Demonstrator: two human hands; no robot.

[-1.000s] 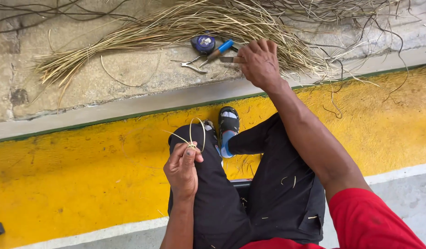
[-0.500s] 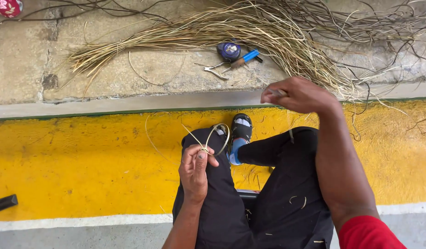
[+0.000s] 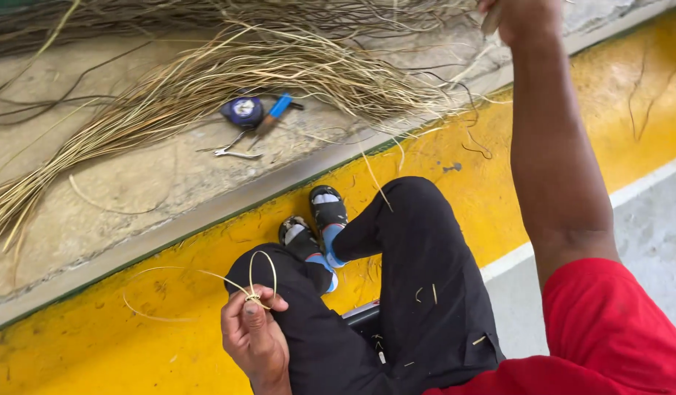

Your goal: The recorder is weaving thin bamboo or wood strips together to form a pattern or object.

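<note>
While my left grip [image 3: 254,333] sits low over my left knee, its thumb and fingertips are pinched shut on a small knot of pale straw strand [image 3: 254,298]. From that pinch one loop rises just above the fingers, and thin loose ends trail away to the outer side across the yellow painted floor [image 3: 96,344]. Just beyond this grip lie my crossed legs in black trousers [image 3: 418,292], flecked with bits of straw, and past the knee two feet in black sandals [image 3: 316,223] and blue socks rest together on the yellow.

My right grip [image 3: 524,14] is raised far forward at the top edge of the view, arm outstretched. It is curled around something pale, but it is cut off by the frame, so I cannot tell what it holds or how firmly.

Further out from the left grip, past the feet, a concrete ledge [image 3: 133,190] carries a broad sheaf of dry straw [image 3: 264,66]. Just in front of that sheaf lie a blue round tape measure [image 3: 243,111], a blue-handled tool [image 3: 273,115] and small metal pliers [image 3: 232,151], close together.
</note>
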